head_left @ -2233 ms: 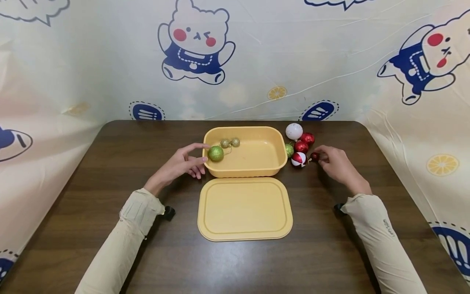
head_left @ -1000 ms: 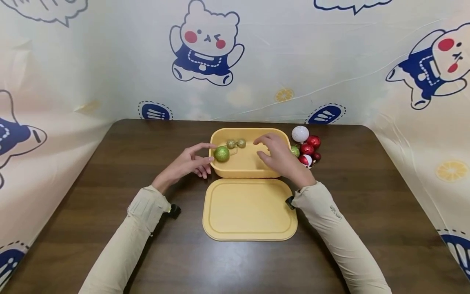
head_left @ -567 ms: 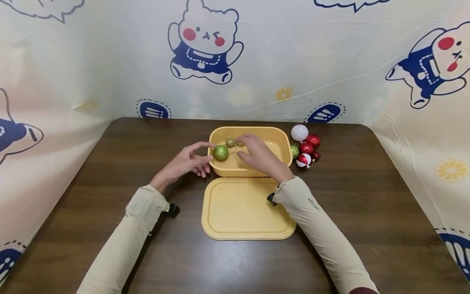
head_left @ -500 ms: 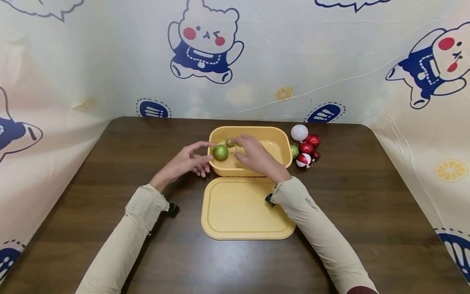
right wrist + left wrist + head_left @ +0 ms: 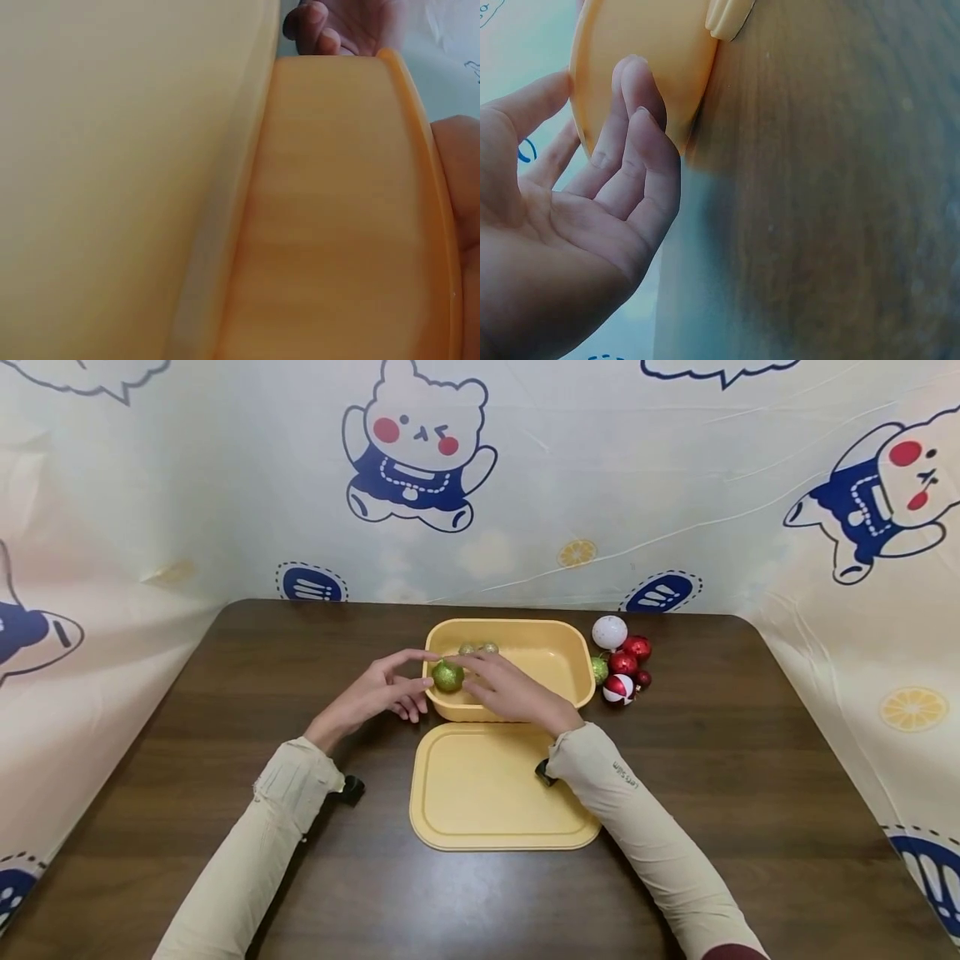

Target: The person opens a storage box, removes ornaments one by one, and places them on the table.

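Tabletop (image 5: 480, 902), bauble (image 5: 447, 678); sleeve (image 5: 647, 822): "Let's Slim", perhaps.

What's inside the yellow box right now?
A green glittery ball at the left end, and two small gold balls farther back, partly covered. The right hand hides part of the yellow box; anything beneath it can't be seen.
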`<state>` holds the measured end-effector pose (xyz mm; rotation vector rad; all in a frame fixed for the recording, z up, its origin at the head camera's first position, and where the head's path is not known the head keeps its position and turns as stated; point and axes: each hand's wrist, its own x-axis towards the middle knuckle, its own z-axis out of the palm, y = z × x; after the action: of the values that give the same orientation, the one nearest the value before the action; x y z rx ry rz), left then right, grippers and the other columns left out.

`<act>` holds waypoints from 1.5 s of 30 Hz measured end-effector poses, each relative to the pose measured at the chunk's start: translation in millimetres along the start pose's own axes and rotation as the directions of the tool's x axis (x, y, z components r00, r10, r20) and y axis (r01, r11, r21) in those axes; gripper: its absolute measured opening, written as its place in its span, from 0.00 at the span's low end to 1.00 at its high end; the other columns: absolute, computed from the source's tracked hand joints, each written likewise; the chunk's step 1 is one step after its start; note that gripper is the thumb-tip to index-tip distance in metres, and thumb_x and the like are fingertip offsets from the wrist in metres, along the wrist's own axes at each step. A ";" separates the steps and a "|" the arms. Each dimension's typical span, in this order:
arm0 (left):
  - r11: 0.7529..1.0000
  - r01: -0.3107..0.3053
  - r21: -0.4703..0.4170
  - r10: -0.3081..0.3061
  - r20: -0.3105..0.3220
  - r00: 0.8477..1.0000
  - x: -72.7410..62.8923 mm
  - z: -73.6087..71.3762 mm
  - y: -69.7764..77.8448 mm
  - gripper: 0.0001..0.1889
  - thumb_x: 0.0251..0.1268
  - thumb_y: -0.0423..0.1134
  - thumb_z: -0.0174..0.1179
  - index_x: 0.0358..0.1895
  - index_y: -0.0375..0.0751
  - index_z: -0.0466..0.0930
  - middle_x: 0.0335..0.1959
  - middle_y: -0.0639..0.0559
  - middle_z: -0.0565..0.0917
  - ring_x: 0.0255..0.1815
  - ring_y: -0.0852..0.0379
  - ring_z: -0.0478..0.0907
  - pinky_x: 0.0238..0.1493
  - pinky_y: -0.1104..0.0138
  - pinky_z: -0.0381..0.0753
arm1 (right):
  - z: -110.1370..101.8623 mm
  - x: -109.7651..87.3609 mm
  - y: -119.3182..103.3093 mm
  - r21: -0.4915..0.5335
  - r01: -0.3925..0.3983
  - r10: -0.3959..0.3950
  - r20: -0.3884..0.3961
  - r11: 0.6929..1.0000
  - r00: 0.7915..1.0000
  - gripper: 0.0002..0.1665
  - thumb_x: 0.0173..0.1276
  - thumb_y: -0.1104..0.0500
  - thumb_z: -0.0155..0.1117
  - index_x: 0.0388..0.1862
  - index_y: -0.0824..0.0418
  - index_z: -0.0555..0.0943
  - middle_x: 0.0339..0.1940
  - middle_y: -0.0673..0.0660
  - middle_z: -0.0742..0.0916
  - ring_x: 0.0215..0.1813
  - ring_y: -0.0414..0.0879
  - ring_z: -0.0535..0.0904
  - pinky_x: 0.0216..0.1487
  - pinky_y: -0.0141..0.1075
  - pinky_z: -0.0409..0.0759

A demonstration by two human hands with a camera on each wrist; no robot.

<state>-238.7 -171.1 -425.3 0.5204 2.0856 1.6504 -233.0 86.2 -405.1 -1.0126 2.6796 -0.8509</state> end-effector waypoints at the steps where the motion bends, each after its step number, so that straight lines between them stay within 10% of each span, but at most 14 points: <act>1: 1.000 0.000 0.002 0.000 0.001 1.000 0.8 0.3 -0.1 0.26 0.73 0.47 0.60 0.70 0.52 0.67 0.31 0.32 0.85 0.25 0.42 0.83 0.30 0.54 0.85 | -0.5 -0.8 1.0 0.013 -0.014 0.014 0.019 1.000 1.000 0.28 0.81 0.57 0.49 0.77 0.51 0.64 0.73 0.57 0.71 0.73 0.50 0.64 0.73 0.46 0.63; 19: 1.000 -0.008 -0.002 0.008 -0.003 1.000 2.4 1.2 -1.2 0.29 0.73 0.45 0.59 0.73 0.44 0.64 0.30 0.31 0.84 0.25 0.42 0.83 0.28 0.54 0.85 | -0.8 1.1 6.8 0.209 -0.105 0.074 0.151 0.972 0.986 0.20 0.78 0.49 0.56 0.63 0.54 0.76 0.51 0.53 0.86 0.54 0.43 0.82 0.56 0.38 0.79; 45: 1.000 0.007 -0.003 -0.007 -0.005 1.000 1.6 2.0 0.1 0.26 0.73 0.47 0.59 0.71 0.52 0.67 0.30 0.32 0.84 0.25 0.43 0.83 0.29 0.55 0.85 | -3.2 -5.4 8.8 0.418 -0.027 0.088 -0.127 0.908 0.988 0.22 0.71 0.54 0.66 0.61 0.59 0.75 0.62 0.55 0.80 0.45 0.54 0.83 0.42 0.44 0.83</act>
<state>-238.9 -168.6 -425.7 0.5085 2.0860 1.6520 -234.9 96.5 -407.8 -0.7909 2.4559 -1.4514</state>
